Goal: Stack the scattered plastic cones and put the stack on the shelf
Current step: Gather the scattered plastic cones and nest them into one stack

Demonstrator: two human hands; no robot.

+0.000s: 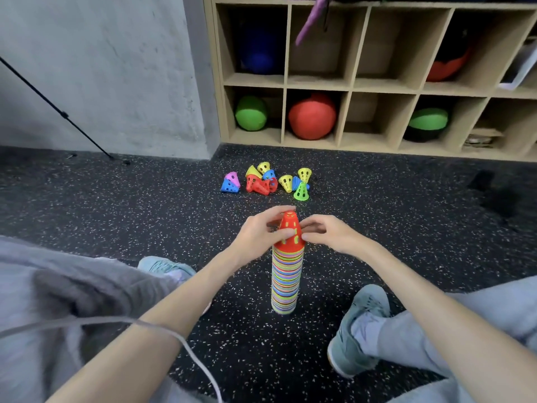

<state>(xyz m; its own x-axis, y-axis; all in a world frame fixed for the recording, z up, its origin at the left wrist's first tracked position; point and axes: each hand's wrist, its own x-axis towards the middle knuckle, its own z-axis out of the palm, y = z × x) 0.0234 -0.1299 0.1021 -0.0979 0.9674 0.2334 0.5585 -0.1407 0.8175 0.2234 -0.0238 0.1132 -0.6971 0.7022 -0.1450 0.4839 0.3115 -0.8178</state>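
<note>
- My tall stack [285, 280] of striped, many-coloured cones stands upright on the floor between my feet, a red perforated cone [290, 232] on top.
- Loose cones [266, 181] lie tumbled farther off, near the shelf [348, 85].

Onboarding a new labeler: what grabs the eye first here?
The tall striped cone stack at centre floor, its red top cone held by both hands, left hand and right hand. Behind it, loose cones lie scattered before the wooden shelf.
</note>
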